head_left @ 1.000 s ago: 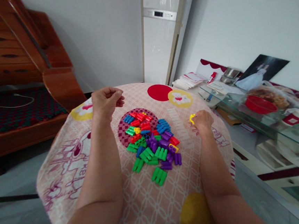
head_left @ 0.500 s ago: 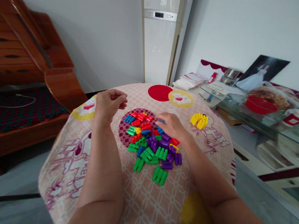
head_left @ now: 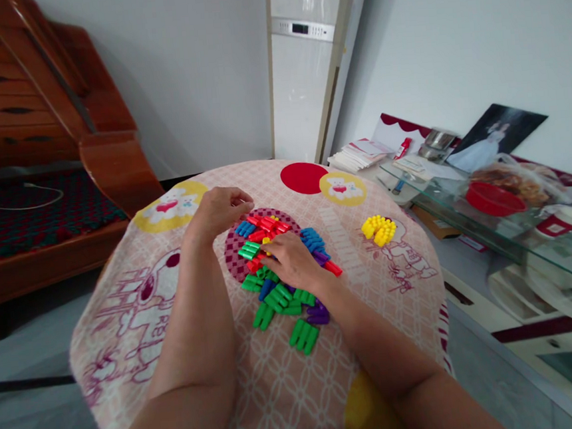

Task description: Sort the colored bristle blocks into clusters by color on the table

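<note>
My left hand (head_left: 221, 210) hovers over the far left edge of a pile of plastic building blocks, its fingers loosely bent and apart, with nothing seen in them. My right hand (head_left: 290, 259) reaches over the middle of the pile, thumb and fingers apart. Its fingertips are at a yellow block (head_left: 267, 241), and its palm hides some blocks beneath. Red blocks (head_left: 269, 224) lie at the far side, green blocks (head_left: 278, 297) nearer me, and purple blocks (head_left: 317, 312) partly behind my right wrist. Right of the hand, several blue blocks (head_left: 313, 239) lie side by side.
A group of yellow blocks (head_left: 378, 230) stands apart on the right of the cloth-covered round table (head_left: 302, 393). Beyond it is a glass-topped cabinet (head_left: 445, 207) with a red bowl (head_left: 495, 198) and papers. A wooden bench (head_left: 111, 163) stands at the left.
My right hand has left the blue blocks and moved left over the pile, towards the yellow block. My left hand has shifted slightly right and lower, its fingers less curled.
</note>
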Tool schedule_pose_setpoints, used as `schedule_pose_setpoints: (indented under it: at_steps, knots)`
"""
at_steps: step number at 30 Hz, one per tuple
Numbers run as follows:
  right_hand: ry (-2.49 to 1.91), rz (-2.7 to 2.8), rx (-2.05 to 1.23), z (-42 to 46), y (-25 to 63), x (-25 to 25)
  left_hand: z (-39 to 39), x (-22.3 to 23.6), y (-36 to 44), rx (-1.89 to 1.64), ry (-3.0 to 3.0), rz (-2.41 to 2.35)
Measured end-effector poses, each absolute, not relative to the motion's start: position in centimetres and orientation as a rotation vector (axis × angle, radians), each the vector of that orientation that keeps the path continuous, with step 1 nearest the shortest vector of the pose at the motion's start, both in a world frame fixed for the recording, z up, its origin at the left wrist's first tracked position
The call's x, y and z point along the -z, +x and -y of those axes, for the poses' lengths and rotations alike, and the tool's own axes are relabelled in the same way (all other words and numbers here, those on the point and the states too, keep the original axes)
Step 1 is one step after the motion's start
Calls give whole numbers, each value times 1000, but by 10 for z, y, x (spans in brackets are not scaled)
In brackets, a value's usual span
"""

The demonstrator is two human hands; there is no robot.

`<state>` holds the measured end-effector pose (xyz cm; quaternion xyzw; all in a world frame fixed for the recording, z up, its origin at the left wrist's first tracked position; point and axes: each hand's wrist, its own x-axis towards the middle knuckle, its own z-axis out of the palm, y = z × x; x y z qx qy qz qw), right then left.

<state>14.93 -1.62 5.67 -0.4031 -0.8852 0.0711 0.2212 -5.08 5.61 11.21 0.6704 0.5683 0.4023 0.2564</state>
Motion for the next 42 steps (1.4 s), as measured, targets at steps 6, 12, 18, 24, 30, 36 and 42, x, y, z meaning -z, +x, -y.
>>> schedule_pose_setpoints:
  at_steps: [6, 12, 18, 24, 30, 36, 42]
  knots:
    - [-1210, 1877, -569, 9, 180, -87, -42, -128, -18, -990, 1873, -1240]
    - [-1089, 1558, -849, -4, 199, -86, -37, -126, 20, -842, 1901, -961]
    - [-980, 1483, -934, -5, 195, -87, -40, -123, 23, -907, 1719, -937]
    - [-1136, 1451, -790, -6, 208, -96, -35, -130, 25, -972, 1678, -924]
    - [-1735, 1635, -275, -13, 289, -114, -35, -134, 14, -1065, 1659, -989]
    - [-2484, 1793, -10, -11, 335, -119, -34, -136, 1, -1122, 1635, -1033]
    - [-2541, 1952, 27, -11, 335, -115, -35, -135, 0, -1131, 1627, -1047]
